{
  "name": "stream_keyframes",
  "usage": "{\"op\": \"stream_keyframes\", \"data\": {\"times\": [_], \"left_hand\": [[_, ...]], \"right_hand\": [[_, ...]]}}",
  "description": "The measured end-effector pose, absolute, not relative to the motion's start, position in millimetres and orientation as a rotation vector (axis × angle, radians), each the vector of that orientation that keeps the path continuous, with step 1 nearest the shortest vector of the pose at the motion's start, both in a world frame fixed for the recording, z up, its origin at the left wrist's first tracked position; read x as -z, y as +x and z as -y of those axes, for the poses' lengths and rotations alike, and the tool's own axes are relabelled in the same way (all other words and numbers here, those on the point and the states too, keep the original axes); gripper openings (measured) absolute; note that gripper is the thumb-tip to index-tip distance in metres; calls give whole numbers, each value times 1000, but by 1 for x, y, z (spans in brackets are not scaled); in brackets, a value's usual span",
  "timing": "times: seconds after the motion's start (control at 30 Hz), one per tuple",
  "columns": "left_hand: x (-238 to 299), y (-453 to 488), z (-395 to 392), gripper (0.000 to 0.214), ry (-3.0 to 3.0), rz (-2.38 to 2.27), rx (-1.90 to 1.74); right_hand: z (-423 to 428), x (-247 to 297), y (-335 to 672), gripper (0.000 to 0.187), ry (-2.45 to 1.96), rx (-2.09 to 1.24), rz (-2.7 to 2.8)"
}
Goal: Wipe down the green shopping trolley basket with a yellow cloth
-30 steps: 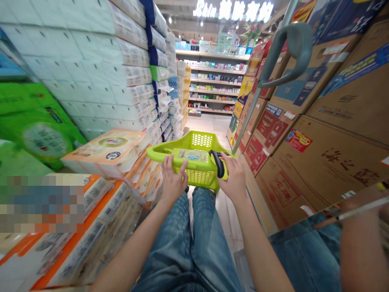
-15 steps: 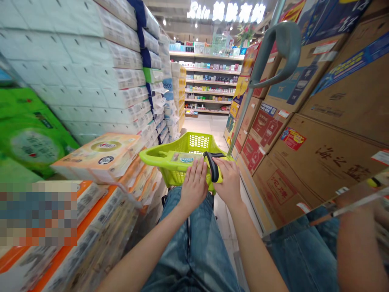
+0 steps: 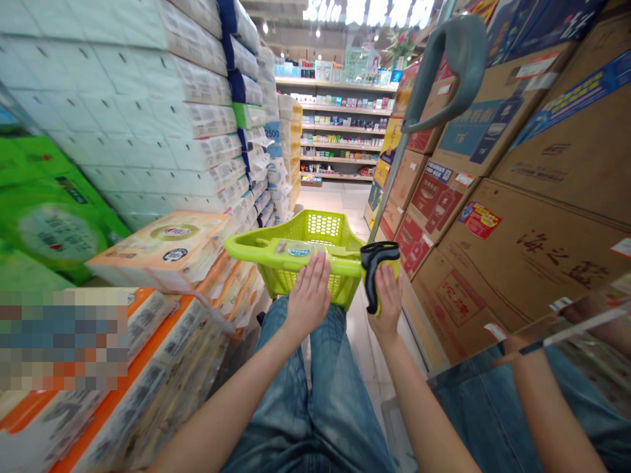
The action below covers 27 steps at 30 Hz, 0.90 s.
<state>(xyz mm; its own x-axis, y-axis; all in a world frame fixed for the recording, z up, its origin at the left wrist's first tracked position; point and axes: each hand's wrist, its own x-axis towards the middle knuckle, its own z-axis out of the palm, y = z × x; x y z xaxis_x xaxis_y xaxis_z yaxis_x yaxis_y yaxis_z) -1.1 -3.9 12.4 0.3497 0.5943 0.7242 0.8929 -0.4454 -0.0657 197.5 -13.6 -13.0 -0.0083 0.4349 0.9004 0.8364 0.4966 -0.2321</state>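
The basket (image 3: 315, 244) is lime green with a square-holed lattice; the scanner (image 3: 375, 276) is black, apparently yellow-backed; the jeans (image 3: 315, 407) are faded blue.

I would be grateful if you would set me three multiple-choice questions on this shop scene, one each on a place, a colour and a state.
1. Where is the black-and-yellow handheld device?
A. In the right hand
B. On the floor
C. On a shelf

2. What colour is the shopping basket?
A. Blue
B. Lime green
C. Red

3. How is the left hand placed?
A. Tucked into a pocket
B. Raised overhead
C. Lying on the basket's rim

Answers:
1. A, as the right hand's fingers wrap the device.
2. B, as its whole body shows that colour.
3. C, as the fingers lie across the rim.
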Motion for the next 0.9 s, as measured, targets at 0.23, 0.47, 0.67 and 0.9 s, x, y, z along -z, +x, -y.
{"op": "stream_keyframes", "data": {"times": [0.23,0.47,0.67,0.9], "left_hand": [[-14,5,13,75,-2138,1329,910],[-17,4,16,77,-2184,1309,952],[-17,1,15,76,-2210,1283,927],[-20,6,17,75,-2188,1313,888]], "right_hand": [[5,-9,200,55,-1091,-152,1287],[41,9,128,66,-1164,302,1606],[42,7,135,69,-1224,422,1782],[25,5,182,58,-1129,66,1368]]}}
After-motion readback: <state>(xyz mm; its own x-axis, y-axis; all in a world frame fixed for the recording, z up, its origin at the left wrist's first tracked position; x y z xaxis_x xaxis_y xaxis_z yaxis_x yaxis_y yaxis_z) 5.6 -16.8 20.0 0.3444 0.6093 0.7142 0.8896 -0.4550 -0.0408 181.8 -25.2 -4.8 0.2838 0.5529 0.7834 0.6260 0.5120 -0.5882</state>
